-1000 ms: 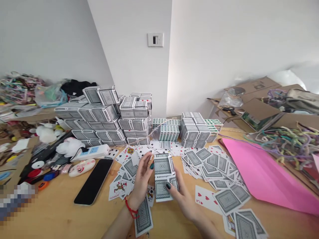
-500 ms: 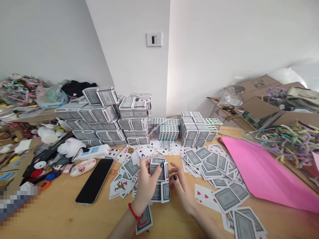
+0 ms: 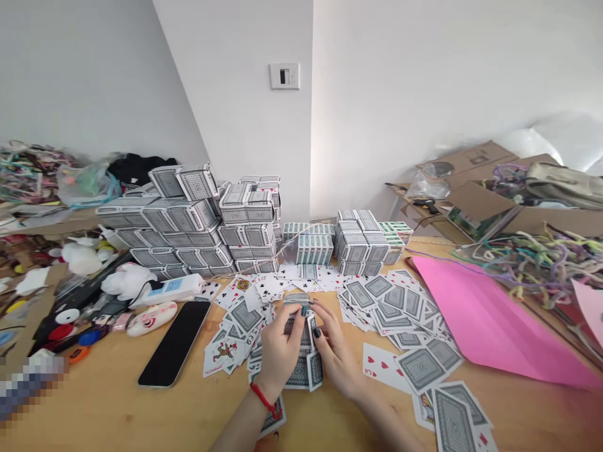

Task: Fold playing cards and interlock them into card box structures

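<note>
A block folded from playing cards [image 3: 298,378] with grey patterned backs is between my two hands, low at the middle of the table. My left hand [image 3: 281,348], with a red cord bracelet on its wrist, grips the block from the left, its thumb on the upper face. Curled round the upper right side, my right hand [image 3: 335,351] presses the block with its fingers. A card edge [image 3: 296,299] stands up at the block's far end, partly behind the fingertips. Loose cards lie under and beside my left hand, among them a joker [image 3: 223,355].
Stacks of card blocks [image 3: 181,216] rise at the back left, with a smaller stack [image 3: 362,245] right of centre. A phone [image 3: 175,344] lies left. Scattered cards [image 3: 391,304] and a pink sheet [image 3: 490,333] are right. A power strip [image 3: 174,289] sits behind the phone.
My right hand has come in from beside the block and now touches its upper right side. The card edge at the far end now stands higher. My left hand keeps its grip.
</note>
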`<state>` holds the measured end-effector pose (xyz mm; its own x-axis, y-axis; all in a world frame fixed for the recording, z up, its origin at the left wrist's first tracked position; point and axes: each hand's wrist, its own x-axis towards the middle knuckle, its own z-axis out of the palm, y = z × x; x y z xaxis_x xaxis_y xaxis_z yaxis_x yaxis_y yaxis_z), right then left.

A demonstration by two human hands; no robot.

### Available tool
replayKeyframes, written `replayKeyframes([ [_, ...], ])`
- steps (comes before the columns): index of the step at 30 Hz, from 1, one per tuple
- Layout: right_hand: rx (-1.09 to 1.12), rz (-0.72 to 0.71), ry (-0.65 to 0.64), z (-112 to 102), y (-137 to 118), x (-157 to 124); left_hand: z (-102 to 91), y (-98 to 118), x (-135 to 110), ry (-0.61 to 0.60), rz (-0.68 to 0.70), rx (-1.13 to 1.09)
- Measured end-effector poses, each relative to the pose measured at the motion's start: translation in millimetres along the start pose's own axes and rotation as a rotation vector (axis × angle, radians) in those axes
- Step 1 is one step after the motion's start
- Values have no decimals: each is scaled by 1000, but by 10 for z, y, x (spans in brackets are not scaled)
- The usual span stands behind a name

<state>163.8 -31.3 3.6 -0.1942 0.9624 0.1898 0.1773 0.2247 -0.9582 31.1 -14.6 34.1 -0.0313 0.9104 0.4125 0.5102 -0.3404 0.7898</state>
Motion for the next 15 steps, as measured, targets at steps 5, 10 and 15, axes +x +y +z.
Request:
replayKeyframes([
  [5,17,24,-32,-20,-73,16,-39,34,27,129,-17,70],
  [10,-40,36,-74,-101,-132,42,-99,13,80,74,-85,52],
  [15,-90,46,-124,-190,-195,81,-144,-35,129,-2,-144,-10],
])
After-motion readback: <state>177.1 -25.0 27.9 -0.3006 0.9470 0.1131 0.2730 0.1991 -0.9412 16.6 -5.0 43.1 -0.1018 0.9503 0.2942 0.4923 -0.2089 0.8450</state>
